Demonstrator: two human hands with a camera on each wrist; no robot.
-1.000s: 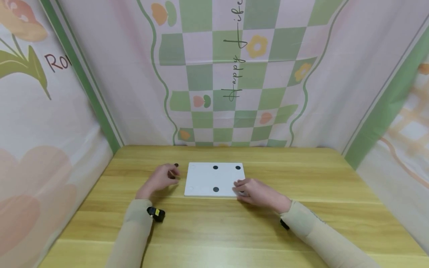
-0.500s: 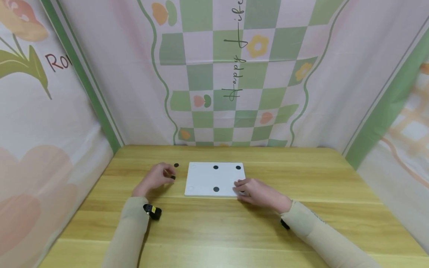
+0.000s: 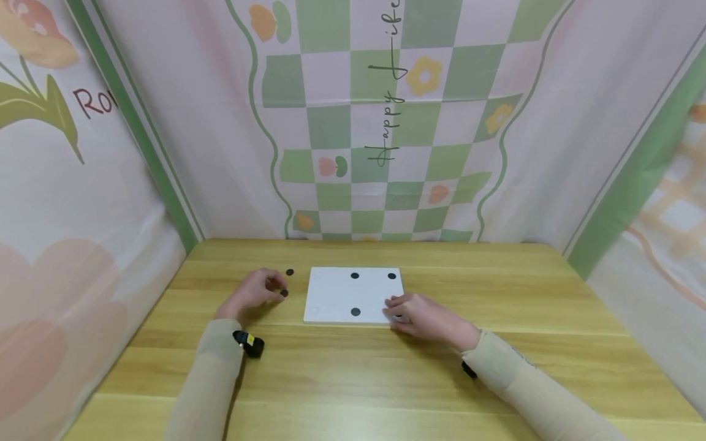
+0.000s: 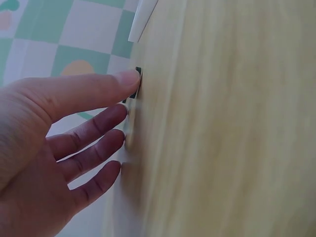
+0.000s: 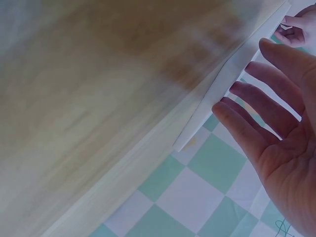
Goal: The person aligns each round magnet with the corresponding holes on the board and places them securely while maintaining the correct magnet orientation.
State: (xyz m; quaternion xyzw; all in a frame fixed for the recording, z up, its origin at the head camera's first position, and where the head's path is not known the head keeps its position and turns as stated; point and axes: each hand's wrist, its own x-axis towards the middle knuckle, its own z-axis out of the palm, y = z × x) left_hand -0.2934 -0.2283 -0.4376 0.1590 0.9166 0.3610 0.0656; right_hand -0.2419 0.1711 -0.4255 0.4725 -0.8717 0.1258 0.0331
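While the left hand (image 3: 255, 293) sits low over the wooden surface (image 3: 331, 380), its thumb reaches forward and its other visible fingers bend loosely apart. A black disc (image 3: 284, 293) lies right at the thumb tip, on the side toward the white board (image 3: 333, 294); whether a finger also pinches it from behind I cannot tell. Thin and flat as the disc looks, its edge is probably the only part a fingertip can catch, which would explain so low a hand. Just beyond it, on the surface, lies a second disc (image 3: 290, 272), likely set there for easy reach. Across the board, the right hand (image 3: 423, 317) rests loosely spread on the near right corner, holding nothing clear of the surface; it seems to steady the board, and a dark patch (image 3: 398, 315) shows partly beneath its fingers. Farther in, a far middle disc (image 3: 355, 275), a far right disc (image 3: 391, 276) and a near middle disc (image 3: 355, 312) sit on the board, spaced as if by plan, while faint round marks (image 3: 315, 310) show at its left corners.
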